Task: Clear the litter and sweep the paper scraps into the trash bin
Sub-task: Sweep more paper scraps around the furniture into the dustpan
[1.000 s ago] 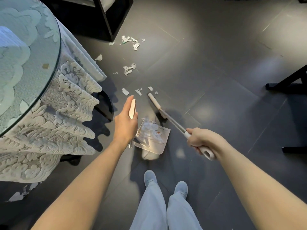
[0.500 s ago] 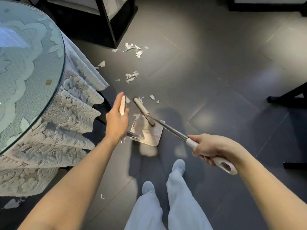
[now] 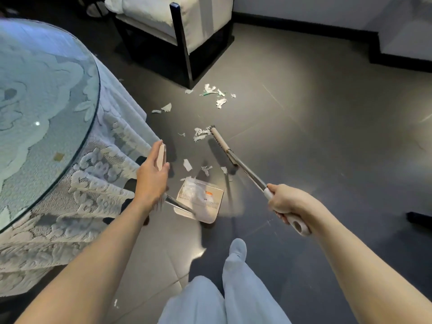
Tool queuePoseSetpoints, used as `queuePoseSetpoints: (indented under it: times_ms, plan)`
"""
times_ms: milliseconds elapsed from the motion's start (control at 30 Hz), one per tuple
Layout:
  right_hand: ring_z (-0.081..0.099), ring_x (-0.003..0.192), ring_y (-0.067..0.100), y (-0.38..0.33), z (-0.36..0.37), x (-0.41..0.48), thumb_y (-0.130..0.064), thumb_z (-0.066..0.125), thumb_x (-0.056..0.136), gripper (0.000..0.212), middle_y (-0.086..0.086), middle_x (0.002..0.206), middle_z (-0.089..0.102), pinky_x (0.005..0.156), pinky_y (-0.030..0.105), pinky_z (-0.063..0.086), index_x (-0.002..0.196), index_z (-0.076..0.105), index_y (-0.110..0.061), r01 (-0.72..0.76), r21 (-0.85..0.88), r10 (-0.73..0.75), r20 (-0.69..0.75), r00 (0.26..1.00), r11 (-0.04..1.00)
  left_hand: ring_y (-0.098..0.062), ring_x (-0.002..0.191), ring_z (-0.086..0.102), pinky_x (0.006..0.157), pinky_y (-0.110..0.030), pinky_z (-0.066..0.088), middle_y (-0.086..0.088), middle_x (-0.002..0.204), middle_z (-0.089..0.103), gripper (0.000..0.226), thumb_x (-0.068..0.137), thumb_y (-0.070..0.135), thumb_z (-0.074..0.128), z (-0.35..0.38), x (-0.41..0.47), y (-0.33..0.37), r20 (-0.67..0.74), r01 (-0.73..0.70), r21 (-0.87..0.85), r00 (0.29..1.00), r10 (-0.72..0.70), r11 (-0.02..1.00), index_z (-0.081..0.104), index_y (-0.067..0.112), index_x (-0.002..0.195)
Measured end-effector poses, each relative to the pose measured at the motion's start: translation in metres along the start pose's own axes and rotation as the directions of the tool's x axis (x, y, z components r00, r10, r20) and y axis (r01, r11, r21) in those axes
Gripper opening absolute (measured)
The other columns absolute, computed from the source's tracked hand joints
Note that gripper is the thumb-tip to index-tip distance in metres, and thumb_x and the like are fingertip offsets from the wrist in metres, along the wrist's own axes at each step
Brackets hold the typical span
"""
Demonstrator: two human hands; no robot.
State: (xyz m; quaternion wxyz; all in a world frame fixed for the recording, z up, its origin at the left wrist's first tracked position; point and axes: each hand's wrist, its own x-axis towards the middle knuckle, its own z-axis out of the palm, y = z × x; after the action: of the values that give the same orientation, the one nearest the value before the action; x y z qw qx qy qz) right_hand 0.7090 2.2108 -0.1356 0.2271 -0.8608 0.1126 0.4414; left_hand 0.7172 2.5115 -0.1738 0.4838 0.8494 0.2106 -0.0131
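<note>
- Grip first: your right hand [image 3: 287,202] is wrapped round the white end of the broom [image 3: 253,179], and your left hand [image 3: 153,181] pinches the upright handle of the dustpan [image 3: 201,202] between thumb and fingers. Both holds look firm enough for a short stroke.
- Bristles rest on the floor [image 3: 304,136] beyond the pan, and the far tip of the head touches a clump of paper scraps [image 3: 201,134].
- Draw the head toward the pan in one low, slow pull, so the clump collects the loose bits [image 3: 187,165] lying just before the pan's mouth.
- Blur hides whether the pan's front lip sits flush, so press it flat or scraps may slide under.
- Litter already lies in the pan, so hold it level.
- Two scraps [image 3: 166,107] wait near the tablecloth [image 3: 112,160], and a far cluster [image 3: 217,95] lies by the chair [image 3: 182,47].
- No trash bin is in view, so emptying probably comes after those.
</note>
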Motion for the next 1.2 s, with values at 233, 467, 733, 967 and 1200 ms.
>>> queuePoseSetpoints:
  times_ms: [233,467,733,967,1200]
  plan:
    - [0.054,0.055,0.023,-0.032,0.001,0.032,0.000,0.042,0.084,0.036,0.009,0.071,0.060,0.056,0.029,0.047,0.116,0.051,-0.011,0.003,-0.062,0.007,0.165,0.986,0.998,-0.009,0.052,0.053,0.049,-0.025,0.047,-0.003,0.107,0.059,0.063,0.096,0.009,0.054,0.006,0.027,0.011,-0.029,0.031,0.001,0.999,-0.031,1.000,0.043,0.064,0.127]
    - [0.050,0.058,0.025,-0.046,0.010,0.015,-0.001,0.044,0.081,0.033,0.010,0.062,0.054,0.060,0.033,0.044,0.109,0.055,-0.011,-0.003,0.093,-0.020,0.247,0.969,0.996,-0.017,0.060,0.055,0.065,-0.040,0.055,-0.006,0.108,0.064,0.068,0.096,0.012,0.054,0.007,0.033,0.013,-0.014,0.038,0.027,0.999,-0.038,0.999,0.039,0.073,0.120]
    - [0.047,0.041,0.020,-0.090,-0.031,0.018,0.001,0.041,0.083,0.031,0.009,0.060,0.055,0.048,0.025,0.043,0.110,0.053,-0.010,0.069,-0.051,-0.060,0.154,0.986,0.996,0.002,0.081,0.051,0.078,-0.015,0.036,0.008,0.101,0.056,0.064,0.094,0.012,0.057,-0.012,0.014,-0.015,-0.075,0.007,0.065,0.997,-0.002,0.998,0.038,0.058,0.134]
    - [0.055,0.070,0.027,-0.152,-0.027,0.070,0.003,0.047,0.084,0.033,0.016,0.081,0.061,0.067,0.034,0.048,0.113,0.063,0.004,0.088,-0.206,-0.045,0.207,0.977,0.974,-0.014,0.081,0.055,0.079,-0.029,0.043,0.011,0.097,0.057,0.057,0.097,0.023,0.056,-0.029,0.028,-0.028,-0.149,0.020,0.062,0.989,-0.010,0.998,0.035,0.061,0.133]
    - [0.043,0.044,0.017,-0.143,0.003,0.069,-0.001,0.038,0.086,0.040,0.008,0.060,0.047,0.047,0.024,0.040,0.122,0.053,-0.008,0.018,-0.088,0.016,0.373,0.928,0.996,-0.040,0.115,0.058,0.096,-0.056,0.049,0.005,0.140,0.051,0.061,0.096,0.014,0.054,-0.042,0.059,-0.015,-0.068,0.056,-0.012,0.996,-0.057,0.998,0.035,0.054,0.139]
